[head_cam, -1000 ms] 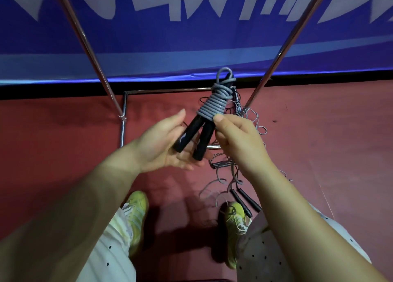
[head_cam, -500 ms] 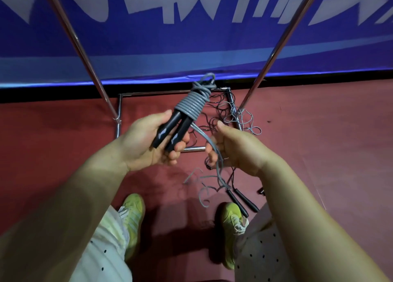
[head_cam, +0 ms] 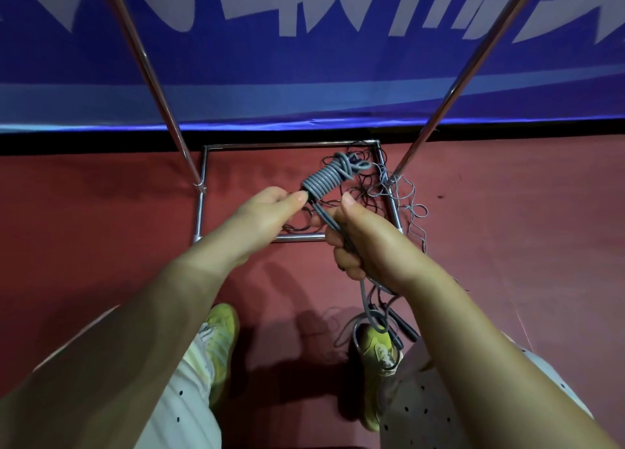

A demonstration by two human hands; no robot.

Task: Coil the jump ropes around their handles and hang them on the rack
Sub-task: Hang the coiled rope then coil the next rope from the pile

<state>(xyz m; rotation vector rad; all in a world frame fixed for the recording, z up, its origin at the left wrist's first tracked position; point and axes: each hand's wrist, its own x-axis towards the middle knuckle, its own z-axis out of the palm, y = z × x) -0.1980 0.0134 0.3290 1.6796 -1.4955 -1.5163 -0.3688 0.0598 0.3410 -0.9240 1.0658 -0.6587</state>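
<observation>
Here both hands — left hand (head_cam: 260, 211), right hand (head_cam: 368, 245) — grip the grey jump rope (head_cam: 324, 181).

A blue banner (head_cam: 304, 76) with pale lettering backs a dull red floor (head_cam: 84, 228) under dim light.

Dim, even indoor light falls from above, throwing soft dark shadows on the red floor (head_cam: 101, 245) around the yellow shoes (head_cam: 220, 333), while the wide lens bows the rack poles (head_cam: 152, 76) outward and the forearms blur at the bottom corners.
</observation>
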